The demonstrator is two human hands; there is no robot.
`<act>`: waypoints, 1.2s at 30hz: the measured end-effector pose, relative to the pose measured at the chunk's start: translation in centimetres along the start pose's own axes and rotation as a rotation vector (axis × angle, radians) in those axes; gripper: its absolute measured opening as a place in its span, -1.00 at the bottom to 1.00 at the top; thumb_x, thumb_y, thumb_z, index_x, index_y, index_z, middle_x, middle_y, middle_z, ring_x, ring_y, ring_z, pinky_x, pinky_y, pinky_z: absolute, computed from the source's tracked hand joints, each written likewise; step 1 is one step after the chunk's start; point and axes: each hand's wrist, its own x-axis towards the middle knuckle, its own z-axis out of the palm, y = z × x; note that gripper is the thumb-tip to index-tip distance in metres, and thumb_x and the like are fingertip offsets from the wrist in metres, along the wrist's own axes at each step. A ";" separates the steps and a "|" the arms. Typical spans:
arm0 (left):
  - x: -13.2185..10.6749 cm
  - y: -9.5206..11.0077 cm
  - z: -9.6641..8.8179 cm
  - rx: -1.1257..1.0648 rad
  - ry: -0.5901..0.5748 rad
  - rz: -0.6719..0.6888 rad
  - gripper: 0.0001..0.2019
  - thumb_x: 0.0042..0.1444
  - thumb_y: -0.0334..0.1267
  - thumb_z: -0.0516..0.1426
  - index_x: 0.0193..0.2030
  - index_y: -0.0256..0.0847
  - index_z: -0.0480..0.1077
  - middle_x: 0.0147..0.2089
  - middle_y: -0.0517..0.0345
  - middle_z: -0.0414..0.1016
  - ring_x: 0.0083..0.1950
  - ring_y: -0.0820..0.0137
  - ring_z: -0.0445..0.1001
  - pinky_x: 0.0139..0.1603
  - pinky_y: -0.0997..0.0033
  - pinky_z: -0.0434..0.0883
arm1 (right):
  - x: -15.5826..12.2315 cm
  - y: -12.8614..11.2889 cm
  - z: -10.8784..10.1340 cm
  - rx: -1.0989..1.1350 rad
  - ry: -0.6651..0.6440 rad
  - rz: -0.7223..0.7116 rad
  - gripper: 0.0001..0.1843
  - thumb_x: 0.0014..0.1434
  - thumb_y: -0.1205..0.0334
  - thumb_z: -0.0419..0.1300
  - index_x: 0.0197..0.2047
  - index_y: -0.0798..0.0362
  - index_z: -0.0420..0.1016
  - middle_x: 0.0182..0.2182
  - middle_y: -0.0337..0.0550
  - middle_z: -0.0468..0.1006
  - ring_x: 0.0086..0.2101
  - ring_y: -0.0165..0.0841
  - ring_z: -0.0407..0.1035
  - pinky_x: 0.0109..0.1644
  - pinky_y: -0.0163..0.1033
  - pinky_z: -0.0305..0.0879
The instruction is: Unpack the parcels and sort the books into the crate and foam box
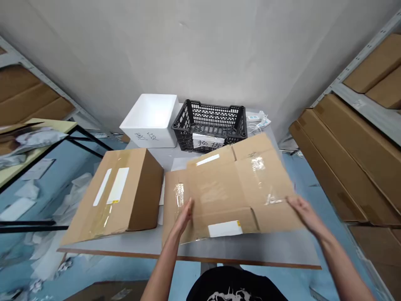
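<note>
A flattened cardboard box (pixel 216 190) is held tilted above the front of the table, with clear tape and white labels on its surface. At its left part, my left hand (pixel 184 217) grips the cardboard near a fold; part of the fingers is hidden. My right hand (pixel 303 211) is closed on the right edge, slightly blurred. Left of it stands a closed cardboard box (pixel 139 209), its top sealed with brown tape and bearing two white labels.
At the table's back stand a white foam box (pixel 148 136) and a black plastic crate (pixel 209 119) with a handwritten label. Power strips (pixel 258 121) lie beside the crate. The grey table (pixel 272 248) has a brown front edge. Shelves with cartons (pixel 351 154) flank the right; plastic wrapping litters the left floor.
</note>
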 end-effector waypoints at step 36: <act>-2.5 -7.0 -3.4 0.969 0.486 -0.142 -0.39 0.07 -0.29 0.04 0.29 -0.36 0.02 0.17 -0.28 0.20 0.21 0.05 0.22 0.14 0.07 0.21 | 3.0 10.2 19.0 -0.891 -0.198 0.387 -0.24 0.03 -0.17 0.08 0.12 0.27 0.25 -0.05 0.24 0.38 0.02 0.06 0.30 0.03 0.00 0.20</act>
